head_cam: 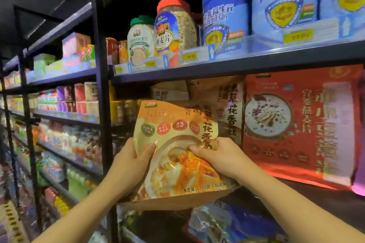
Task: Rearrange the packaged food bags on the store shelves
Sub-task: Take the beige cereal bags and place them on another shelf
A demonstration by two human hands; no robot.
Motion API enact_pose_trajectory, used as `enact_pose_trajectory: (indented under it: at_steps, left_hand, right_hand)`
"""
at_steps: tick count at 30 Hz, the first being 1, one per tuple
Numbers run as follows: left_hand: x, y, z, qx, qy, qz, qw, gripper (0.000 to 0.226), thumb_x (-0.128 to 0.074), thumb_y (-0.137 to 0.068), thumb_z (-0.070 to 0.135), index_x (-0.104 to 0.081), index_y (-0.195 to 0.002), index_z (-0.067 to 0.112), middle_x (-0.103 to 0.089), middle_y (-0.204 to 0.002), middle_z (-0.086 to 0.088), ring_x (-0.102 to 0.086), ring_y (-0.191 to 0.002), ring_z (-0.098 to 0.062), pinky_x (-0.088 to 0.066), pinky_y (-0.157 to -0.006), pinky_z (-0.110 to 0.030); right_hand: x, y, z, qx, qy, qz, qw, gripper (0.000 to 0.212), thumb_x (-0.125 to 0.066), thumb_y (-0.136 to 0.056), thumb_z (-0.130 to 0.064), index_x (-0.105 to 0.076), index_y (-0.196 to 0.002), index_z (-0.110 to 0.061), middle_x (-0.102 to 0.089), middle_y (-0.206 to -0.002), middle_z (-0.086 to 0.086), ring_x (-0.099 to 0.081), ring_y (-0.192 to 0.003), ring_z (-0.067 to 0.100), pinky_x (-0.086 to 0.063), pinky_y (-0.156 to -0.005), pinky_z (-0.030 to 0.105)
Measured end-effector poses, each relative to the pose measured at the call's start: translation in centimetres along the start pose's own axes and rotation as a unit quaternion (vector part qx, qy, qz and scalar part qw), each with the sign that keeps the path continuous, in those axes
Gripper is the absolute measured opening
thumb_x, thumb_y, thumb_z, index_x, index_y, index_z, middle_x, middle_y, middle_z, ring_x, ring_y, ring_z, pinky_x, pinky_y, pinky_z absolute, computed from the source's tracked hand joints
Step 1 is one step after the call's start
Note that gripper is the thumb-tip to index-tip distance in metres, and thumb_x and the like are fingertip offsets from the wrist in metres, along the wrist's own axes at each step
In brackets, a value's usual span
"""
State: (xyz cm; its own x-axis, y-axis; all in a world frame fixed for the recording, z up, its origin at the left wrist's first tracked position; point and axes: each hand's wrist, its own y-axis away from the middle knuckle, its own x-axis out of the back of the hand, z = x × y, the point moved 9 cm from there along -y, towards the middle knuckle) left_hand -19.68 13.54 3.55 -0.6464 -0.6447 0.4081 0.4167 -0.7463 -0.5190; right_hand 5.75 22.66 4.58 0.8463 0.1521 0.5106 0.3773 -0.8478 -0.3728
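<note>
An orange-tan food bag [177, 124] printed with a bowl of soup is held upright in front of the middle shelf. My left hand [130, 165] grips its left edge, thumb on the front. My right hand [219, 156] pinches its right side, crumpling the film. Just behind it on the shelf stands a matching tan bag [227, 100]. A large red oatmeal bag [296, 124] stands to the right of those.
The shelf above [237, 65] carries plastic oat jars [173, 29] and blue tubs [225, 16] behind price tags. A black upright post [100, 85] divides this bay from shelves of small packets at left. Blue bags [227, 223] lie on the shelf below.
</note>
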Motion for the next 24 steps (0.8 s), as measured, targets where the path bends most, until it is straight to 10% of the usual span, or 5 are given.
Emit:
enact_pose_trajectory:
  at_steps: [4, 8, 12, 24]
  left_hand:
    - [-3.1, -4.1, -0.4, -0.008, 0.089, -0.056, 0.994, 0.035, -0.061, -0.095, 0.054, -0.056, -0.124, 0.034, -0.074, -0.113, 0.014, -0.072, -0.103, -0.010, -0.060, -0.090, -0.043]
    - [-5.2, -7.7, 0.1, -0.054, 0.125, -0.094, 0.986, 0.031, -0.060, -0.093, 0.056, -0.057, -0.118, 0.038, -0.074, -0.109, 0.017, -0.072, -0.093, 0.002, -0.060, -0.077, -0.029]
    - [-7.1, -10.5, 0.1, -0.092, 0.178, -0.132, 0.971, 0.039, -0.060, -0.094, 0.056, -0.056, -0.128, 0.037, -0.073, -0.116, 0.019, -0.072, -0.105, -0.005, -0.060, -0.092, -0.044]
    - [-14.7, -15.1, -0.6, -0.150, 0.224, -0.204, 0.941, 0.029, -0.063, -0.099, 0.041, -0.055, -0.125, 0.031, -0.066, -0.119, 0.014, -0.063, -0.112, -0.005, -0.052, -0.092, -0.035]
  right_hand:
    - [1.8, -0.8, 0.0, -0.002, 0.025, 0.057, 0.998, 0.033, -0.076, -0.088, -0.054, -0.078, -0.113, -0.031, -0.080, -0.101, -0.015, -0.074, -0.099, 0.006, -0.058, -0.091, 0.030]
    - [3.1, -1.5, -0.9, -0.012, 0.056, 0.126, 0.990, 0.030, -0.075, -0.088, -0.056, -0.077, -0.109, -0.034, -0.079, -0.102, -0.015, -0.073, -0.099, 0.006, -0.058, -0.094, 0.034]
    - [3.2, -2.1, -1.5, -0.016, 0.074, 0.180, 0.981, 0.019, -0.076, -0.090, -0.051, -0.075, -0.094, -0.033, -0.080, -0.096, -0.014, -0.075, -0.094, 0.006, -0.060, -0.093, 0.041]
    - [3.6, -1.5, 4.1, -0.036, 0.060, 0.363, 0.929, 0.029, -0.082, -0.088, -0.040, -0.066, -0.111, -0.032, -0.076, -0.101, -0.017, -0.069, -0.093, -0.005, -0.053, -0.070, 0.013]
